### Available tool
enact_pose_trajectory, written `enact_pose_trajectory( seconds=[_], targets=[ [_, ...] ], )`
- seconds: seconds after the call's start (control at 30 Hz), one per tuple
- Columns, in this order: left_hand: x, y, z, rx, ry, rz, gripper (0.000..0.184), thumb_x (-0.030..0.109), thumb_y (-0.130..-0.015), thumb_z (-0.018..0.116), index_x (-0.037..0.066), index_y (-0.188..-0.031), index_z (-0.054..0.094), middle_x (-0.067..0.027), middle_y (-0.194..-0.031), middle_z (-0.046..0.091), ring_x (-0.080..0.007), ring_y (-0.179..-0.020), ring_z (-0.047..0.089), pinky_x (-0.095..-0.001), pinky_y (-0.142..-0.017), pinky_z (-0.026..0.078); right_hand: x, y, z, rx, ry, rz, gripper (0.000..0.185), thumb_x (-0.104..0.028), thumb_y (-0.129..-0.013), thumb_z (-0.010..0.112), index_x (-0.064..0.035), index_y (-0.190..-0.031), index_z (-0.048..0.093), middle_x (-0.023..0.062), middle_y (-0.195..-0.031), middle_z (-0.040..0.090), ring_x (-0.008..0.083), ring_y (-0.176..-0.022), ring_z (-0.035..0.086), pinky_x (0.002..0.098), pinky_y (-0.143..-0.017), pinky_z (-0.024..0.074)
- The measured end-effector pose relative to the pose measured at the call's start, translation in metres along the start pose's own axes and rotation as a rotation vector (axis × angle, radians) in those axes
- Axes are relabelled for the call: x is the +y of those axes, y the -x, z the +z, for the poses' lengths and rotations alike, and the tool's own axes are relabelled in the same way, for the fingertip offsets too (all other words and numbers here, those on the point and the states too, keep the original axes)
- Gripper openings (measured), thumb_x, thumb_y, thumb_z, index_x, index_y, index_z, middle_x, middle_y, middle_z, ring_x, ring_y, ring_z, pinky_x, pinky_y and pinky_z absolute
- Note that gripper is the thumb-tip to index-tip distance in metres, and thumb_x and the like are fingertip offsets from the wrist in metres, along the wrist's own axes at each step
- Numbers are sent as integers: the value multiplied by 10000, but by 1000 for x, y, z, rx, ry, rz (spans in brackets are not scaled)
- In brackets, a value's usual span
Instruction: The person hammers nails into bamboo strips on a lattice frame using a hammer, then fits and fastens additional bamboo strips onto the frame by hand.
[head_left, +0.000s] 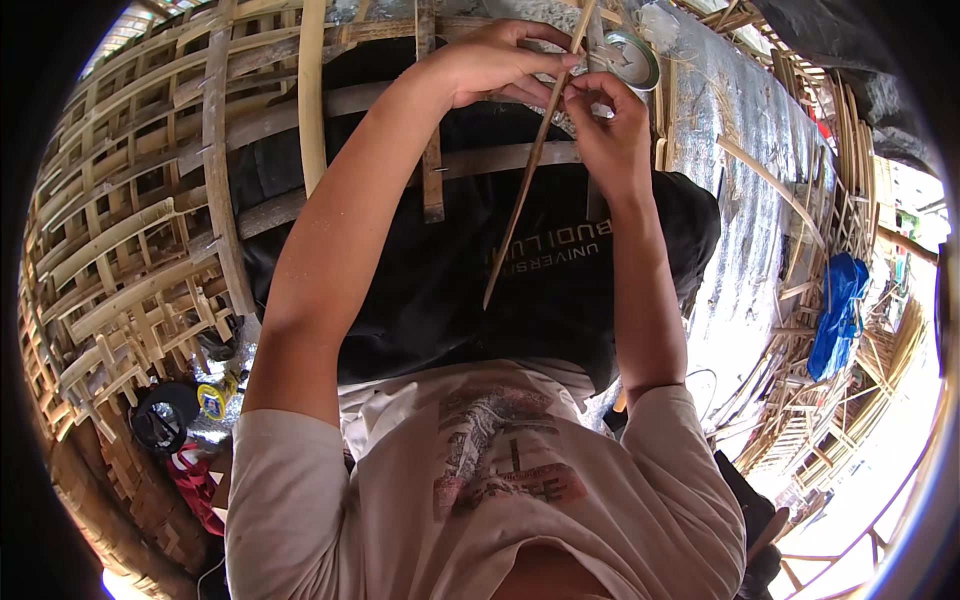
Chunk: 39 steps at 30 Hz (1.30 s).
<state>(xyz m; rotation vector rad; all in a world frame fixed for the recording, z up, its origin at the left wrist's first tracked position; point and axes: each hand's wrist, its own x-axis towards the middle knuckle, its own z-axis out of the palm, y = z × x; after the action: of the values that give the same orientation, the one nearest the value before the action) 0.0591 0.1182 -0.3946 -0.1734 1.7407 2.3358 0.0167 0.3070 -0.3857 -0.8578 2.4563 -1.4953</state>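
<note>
A thin, pointed bamboo strip (530, 178) slants from the top edge down over the black cloth (440, 290) on my lap. My left hand (505, 65) is closed on its upper part, with thumb and fingers pinching it. My right hand (612, 130) is right beside it, thumb and forefinger pressed together at the strip's edge; whatever is between those fingertips is too small to make out. Behind the hands lies a round, shallow thing with a green rim (652, 76). Flat bamboo slats (432, 160) cross the cloth under my left wrist.
A woven bamboo lattice (120, 230) fills the left side. Silvery corrugated sheeting (740, 150) lies to the right. Farther right are a blue plastic bag (838, 315) and stacked bamboo sticks (790, 430). A yellow roll (212, 400) and red fabric (195, 485) are at lower left.
</note>
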Motion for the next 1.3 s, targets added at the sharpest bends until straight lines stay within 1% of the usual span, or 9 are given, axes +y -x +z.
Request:
enact_pose_trajectory(
  seconds=[0.3,0.4,0.5,0.6,0.77,0.97,1.07,1.17,1.3],
  targets=[
    [0,-1,0,-9,-23,-6,527,293,-963,708,7,-1364,518,-180,-1173,681,-271,-1021,734,-388,-960,587,1,1,-2,-2,27,-9,80,-76,-892,709,-21,-944,687,106,-845,724,171,-750,704,300,-596,542],
    [-2,-3,1,6,45,7,508,251,-933,741,-2,-1329,546,-196,-1097,695,-263,-929,749,-375,-897,619,0,1,-6,10,44,-7,78,-69,-892,703,-23,-952,686,111,-844,725,177,-760,710,300,-610,549],
    [-2,-2,1,1,60,-1,488,244,-934,739,0,-1314,555,-190,-1089,699,-262,-923,749,-372,-894,619,4,-2,-11,27,95,-50,71,-56,-891,697,-26,-954,684,113,-840,725,183,-778,719,298,-623,555],
    [-1,-4,-1,-50,2,-9,519,277,-980,681,-1,-1376,494,-203,-1184,694,-287,-1002,739,-373,-955,591,9,-4,-15,57,109,-75,62,-48,-892,693,-29,-949,680,106,-837,730,184,-800,729,299,-634,558],
    [0,-1,1,-41,18,-3,462,255,-984,673,-3,-1333,513,-221,-1172,702,-299,-995,739,-380,-947,593,23,-14,-25,75,52,-86,45,-45,-904,688,-26,-936,664,88,-861,755,168,-827,737,293,-659,550],
    [2,2,1,-72,16,13,425,221,-974,677,-4,-1301,526,-228,-1161,705,-318,-991,737,-394,-940,595,21,-25,-42,93,135,-89,60,-56,-923,692,-16,-948,654,82,-867,762,141,-829,731,271,-645,514],
    [2,1,1,-85,18,5,418,215,-976,671,-5,-1303,528,-230,-1165,704,-323,-992,736,-399,-937,595,18,-27,-45,50,111,-68,51,-55,-940,679,-18,-951,646,70,-901,763,127,-851,724,264,-640,501],
    [4,3,2,-85,19,5,430,214,-979,665,-14,-1316,525,-230,-1168,701,-326,-994,735,-398,-937,595,13,-25,-41,-7,-5,-42,33,-53,-972,643,-23,-968,631,64,-979,759,127,-915,714,258,-692,514],
    [5,4,2,-87,-10,17,466,210,-980,663,-36,-1344,508,-225,-1172,693,-330,-1002,733,-397,-945,594,11,-24,-41,-115,-374,162,43,-79,-1013,586,-40,-1027,596,110,-1131,717,188,-1028,693,304,-815,534]
  ],
)
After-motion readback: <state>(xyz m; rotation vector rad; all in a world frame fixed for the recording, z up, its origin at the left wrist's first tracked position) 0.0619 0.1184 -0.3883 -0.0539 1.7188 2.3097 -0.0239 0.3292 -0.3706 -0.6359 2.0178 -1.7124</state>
